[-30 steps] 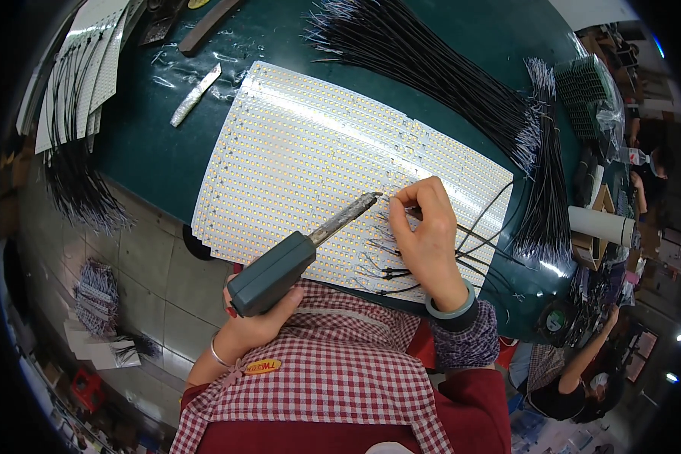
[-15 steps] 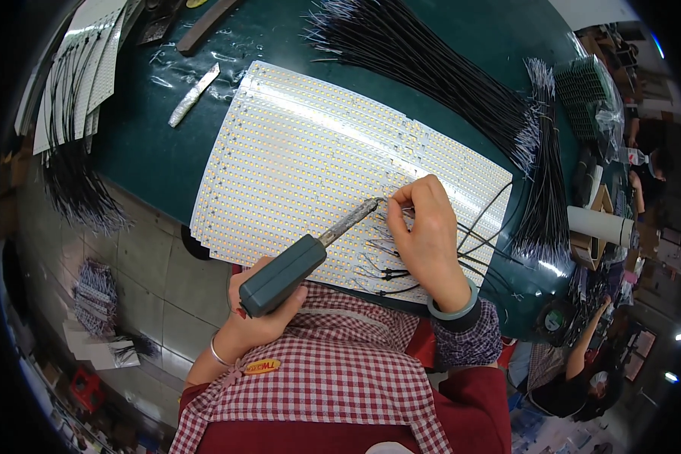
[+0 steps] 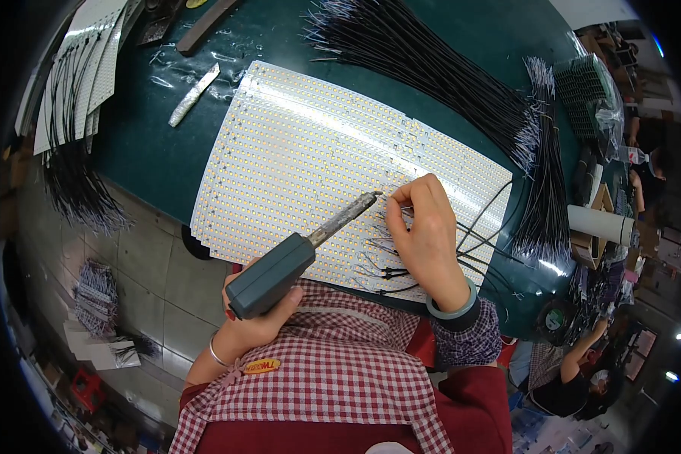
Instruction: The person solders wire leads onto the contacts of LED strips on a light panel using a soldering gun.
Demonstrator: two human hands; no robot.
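Observation:
My left hand (image 3: 263,325) is wrapped round the dark grey-green handle of a soldering iron (image 3: 271,276). Its metal shaft slants up to the right, the tip close to the fingertips of my right hand (image 3: 430,231). That hand is closed in a pinch over a white LED board (image 3: 295,144), one of an overlapping stack. A thin black wire appears to be in the pinch; the fingers hide its end. More black wires (image 3: 401,289) with bare, split ends lie on the boards beneath and beside my right hand.
A thick bundle of black wires (image 3: 424,68) crosses the green table's far side, with a smaller bundle (image 3: 546,174) at the right. A silvery bar (image 3: 194,94) lies left of the boards. Wired boards (image 3: 83,76) overhang the left edge. Another person (image 3: 575,378) works at the right.
The soldering iron and my left hand have moved slightly left, and the tip has drawn back a little from my right fingertips. My right hand has hardly moved.

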